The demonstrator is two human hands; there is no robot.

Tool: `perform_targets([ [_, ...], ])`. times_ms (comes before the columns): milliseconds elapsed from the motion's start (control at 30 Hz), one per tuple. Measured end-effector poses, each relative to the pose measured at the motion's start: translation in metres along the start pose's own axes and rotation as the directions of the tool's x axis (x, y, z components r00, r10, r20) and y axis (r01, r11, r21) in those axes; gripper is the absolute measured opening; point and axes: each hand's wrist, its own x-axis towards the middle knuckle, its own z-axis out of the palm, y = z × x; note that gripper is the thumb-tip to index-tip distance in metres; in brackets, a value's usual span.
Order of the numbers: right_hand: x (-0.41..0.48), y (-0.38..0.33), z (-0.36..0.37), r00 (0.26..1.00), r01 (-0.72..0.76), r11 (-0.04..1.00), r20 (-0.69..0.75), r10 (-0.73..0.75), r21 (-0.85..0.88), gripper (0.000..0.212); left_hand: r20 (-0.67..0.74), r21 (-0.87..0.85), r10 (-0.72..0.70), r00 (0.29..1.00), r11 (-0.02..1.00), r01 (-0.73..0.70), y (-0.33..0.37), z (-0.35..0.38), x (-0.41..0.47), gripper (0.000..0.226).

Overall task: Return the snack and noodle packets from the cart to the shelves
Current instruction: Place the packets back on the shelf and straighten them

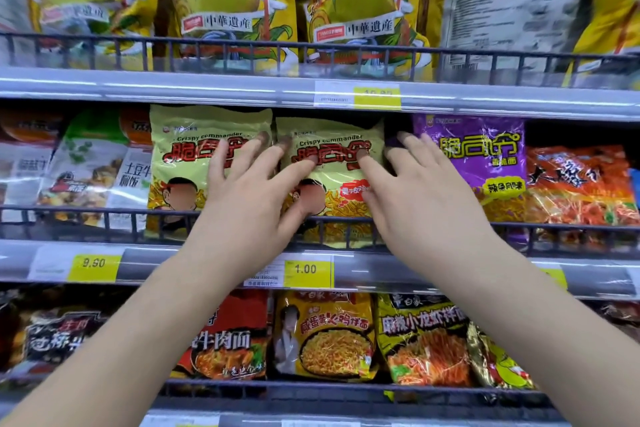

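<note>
Two pale yellow "Crispy commander" noodle packets stand upright on the middle shelf (450,274) behind its wire rail. My left hand (249,198) lies flat with fingers spread across the gap between the left packet (183,156) and the right packet (339,180). My right hand (419,198) rests with spread fingers on the right edge of the right packet, its thumb on the packet's red lettering. Neither hand grips a packet. The cart is out of view.
A purple packet (481,156) and an orange packet (578,184) stand to the right on the same shelf. Tall yellow bags (228,0) fill the upper shelf. Red, yellow and black noodle packets (329,336) line the lower shelf. Yellow price tags (306,269) are on the shelf edges.
</note>
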Motion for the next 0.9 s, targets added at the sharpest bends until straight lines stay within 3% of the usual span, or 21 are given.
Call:
perform_targets([
  [167,-0.005,0.005,-0.008,0.999,0.021,0.994,-0.032,-0.018,0.107,0.059,-0.069,-0.050,0.001,0.998,0.999,-0.005,-0.003,0.000,0.001,0.059],
  [300,0.002,0.003,-0.006,0.997,0.049,0.984,0.051,-0.059,0.169,0.072,-0.061,-0.095,0.007,0.998,0.995,-0.012,-0.006,0.000,0.009,0.061],
  [533,0.006,0.000,-0.015,0.992,-0.027,0.993,0.127,0.013,0.112,0.063,0.027,-0.022,0.039,0.999,0.999,-0.039,-0.013,-0.006,0.022,0.068],
  [900,-0.001,-0.003,-0.014,0.999,-0.051,0.980,-0.005,0.053,0.190,0.051,-0.104,-0.058,0.075,0.992,0.995,-0.082,-0.004,0.000,0.004,0.054],
])
